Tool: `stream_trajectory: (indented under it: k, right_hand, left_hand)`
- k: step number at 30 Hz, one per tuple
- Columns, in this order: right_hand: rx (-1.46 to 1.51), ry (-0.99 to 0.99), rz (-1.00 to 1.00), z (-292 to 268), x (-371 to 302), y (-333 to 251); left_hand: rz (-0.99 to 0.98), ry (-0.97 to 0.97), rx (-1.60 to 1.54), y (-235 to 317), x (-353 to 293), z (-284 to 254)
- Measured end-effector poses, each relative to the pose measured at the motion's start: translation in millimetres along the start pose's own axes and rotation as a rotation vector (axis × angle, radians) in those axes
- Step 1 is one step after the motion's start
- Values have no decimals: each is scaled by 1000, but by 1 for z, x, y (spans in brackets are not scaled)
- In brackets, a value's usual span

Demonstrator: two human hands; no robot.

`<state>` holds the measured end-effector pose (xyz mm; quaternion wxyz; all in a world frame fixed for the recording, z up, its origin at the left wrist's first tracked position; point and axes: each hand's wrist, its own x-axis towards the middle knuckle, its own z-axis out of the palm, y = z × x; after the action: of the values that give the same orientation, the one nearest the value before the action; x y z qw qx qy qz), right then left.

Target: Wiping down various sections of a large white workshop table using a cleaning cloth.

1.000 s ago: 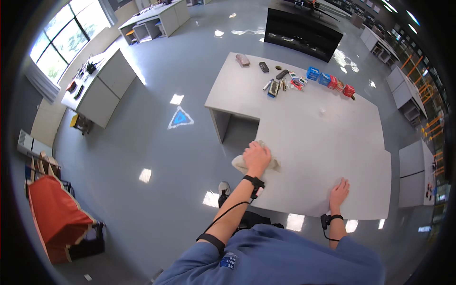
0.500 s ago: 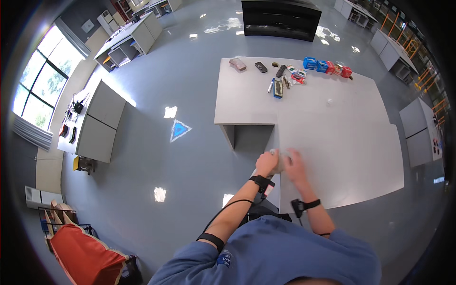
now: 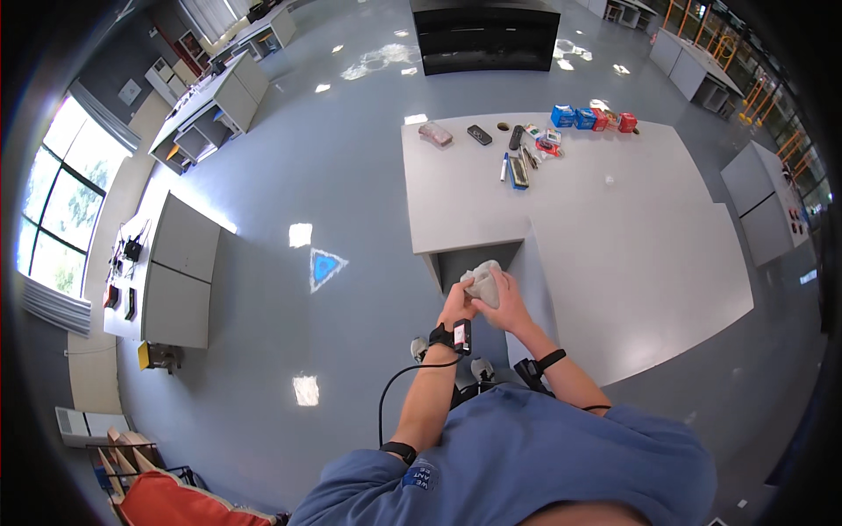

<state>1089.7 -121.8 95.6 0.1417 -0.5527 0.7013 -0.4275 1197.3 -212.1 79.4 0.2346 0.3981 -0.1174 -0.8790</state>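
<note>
Between both hands is a crumpled greyish-white wad (image 3: 481, 283); I cannot tell whether it is cloth or thin plastic. My left hand (image 3: 457, 307) grips its lower left side, fingers curled. My right hand (image 3: 509, 307) closes on it from the right, thumb and fingers pressed against it. Both hands are in front of the knee-space cut-out of the white table (image 3: 614, 272), left of its near right section. Part of the wad is hidden by the fingers.
Along the table's far side lie a pinkish packet (image 3: 435, 134), a dark remote-like device (image 3: 479, 135), pens, small packets, and blue boxes (image 3: 562, 116) beside red ones (image 3: 627, 123). A small clear item (image 3: 610, 181) sits farther right. Another cabinet bench (image 3: 180, 272) stands at left.
My hands have moved left, from the table's edge to in front of the cut-out, with the wad now more visible. The whole view has shifted slightly.
</note>
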Motion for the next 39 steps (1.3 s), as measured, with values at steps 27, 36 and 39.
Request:
stream_trajectory:
  k: [27,36,39]
  right_hand:
    - [-600,-183,87,166,142,42]
    - [-351,-310,-257,167,191,38]
    - [-638,-116,120,101,180,91]
  left_hand:
    - [20,433,238,114,20,-102]
    - [191,647,470,139,77,-103]
    - [236,642,871,140,100,-85]
